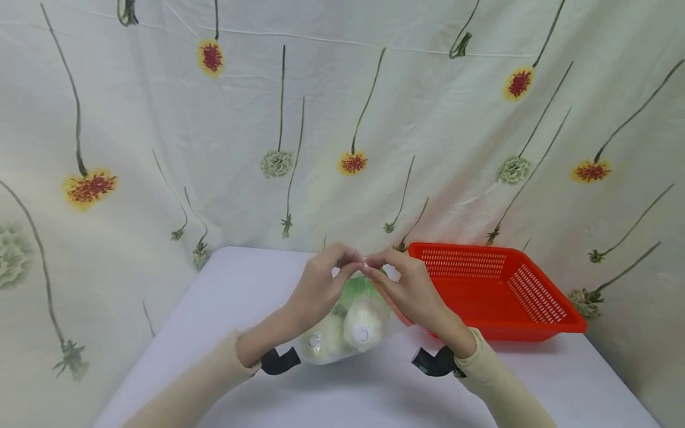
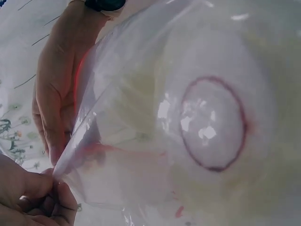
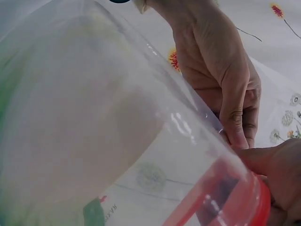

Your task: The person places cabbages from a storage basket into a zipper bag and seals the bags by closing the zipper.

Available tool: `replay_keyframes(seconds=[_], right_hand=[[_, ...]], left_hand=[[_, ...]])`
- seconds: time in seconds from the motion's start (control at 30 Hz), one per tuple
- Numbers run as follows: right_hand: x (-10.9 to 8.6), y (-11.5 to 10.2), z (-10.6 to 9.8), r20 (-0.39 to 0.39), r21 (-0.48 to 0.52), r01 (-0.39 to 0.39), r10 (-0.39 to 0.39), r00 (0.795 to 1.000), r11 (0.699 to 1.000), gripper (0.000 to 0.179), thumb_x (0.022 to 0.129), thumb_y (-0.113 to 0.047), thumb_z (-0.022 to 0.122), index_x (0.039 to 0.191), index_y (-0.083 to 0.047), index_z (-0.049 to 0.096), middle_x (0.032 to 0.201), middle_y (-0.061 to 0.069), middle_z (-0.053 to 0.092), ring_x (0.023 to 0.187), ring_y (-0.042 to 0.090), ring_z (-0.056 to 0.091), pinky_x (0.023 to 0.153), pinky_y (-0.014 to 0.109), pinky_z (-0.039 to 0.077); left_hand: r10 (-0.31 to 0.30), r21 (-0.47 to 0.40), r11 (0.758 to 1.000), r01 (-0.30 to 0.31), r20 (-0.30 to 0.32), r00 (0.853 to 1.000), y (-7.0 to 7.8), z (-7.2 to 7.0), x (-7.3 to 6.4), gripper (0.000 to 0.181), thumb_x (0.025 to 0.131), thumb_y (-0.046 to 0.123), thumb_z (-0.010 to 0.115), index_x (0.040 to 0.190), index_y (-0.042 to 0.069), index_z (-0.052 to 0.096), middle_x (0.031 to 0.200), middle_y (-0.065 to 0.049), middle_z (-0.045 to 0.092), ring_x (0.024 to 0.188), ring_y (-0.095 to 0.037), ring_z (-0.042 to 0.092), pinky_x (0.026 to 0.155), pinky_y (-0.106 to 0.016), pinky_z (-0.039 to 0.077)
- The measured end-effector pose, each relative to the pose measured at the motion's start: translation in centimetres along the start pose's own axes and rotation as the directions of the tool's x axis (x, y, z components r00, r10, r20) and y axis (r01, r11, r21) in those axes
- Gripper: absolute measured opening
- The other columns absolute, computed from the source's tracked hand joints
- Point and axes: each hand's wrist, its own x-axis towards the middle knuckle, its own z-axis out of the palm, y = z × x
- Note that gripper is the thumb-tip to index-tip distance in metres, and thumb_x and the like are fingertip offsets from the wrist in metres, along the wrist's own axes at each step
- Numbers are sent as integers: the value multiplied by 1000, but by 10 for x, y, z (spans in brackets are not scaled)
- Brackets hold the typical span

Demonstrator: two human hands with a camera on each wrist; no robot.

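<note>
A clear plastic bag (image 1: pixel 334 356) stands on the table, holding white vegetables with green tops, probably cabbages (image 1: pixel 365 324). One pale round cut stem end (image 2: pixel 214 125) shows through the film in the left wrist view. My left hand (image 1: pixel 323 282) pinches the bag's top edge between thumb and fingers. Right beside it, my right hand (image 1: pixel 411 286) pinches the same edge, the fingertips of both hands nearly meeting. In the right wrist view the left hand (image 3: pixel 221 70) is behind the film, and the right hand (image 3: pixel 284 174) shows at the lower right.
A red plastic basket (image 1: pixel 535 327) with slotted sides stands at the right of the white table (image 1: pixel 241 285), just behind my right hand. A pale cloth (image 1: pixel 321 107) printed with flowers hangs behind the table. Black wrist cameras (image 1: pixel 280 361) sit on both wrists.
</note>
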Motion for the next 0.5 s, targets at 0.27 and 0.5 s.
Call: replay_keyframes(seconds=[0.27,0.5], right_hand=[[-5,15,0,50,-65,-36,39,998,997,11,89,-20,69,98,-16,64,90,-6,66,86,9,58,79,38,53],[-11,34,-2,82,-97,-106,114,990,990,9,89,-24,69,96,-19,66,91,-7,67,87,9,58,78,34,53]], left_hand=[[-93,58,993,100,-118,989,-17,-23,3,11,88,6,68,97,7,63,90,-2,68,86,-12,65,79,-28,55],[-214,83,970,229,-155,964,-33,-41,-6,12,91,9,65,102,8,63,93,-3,67,85,-13,63,76,-22,53]])
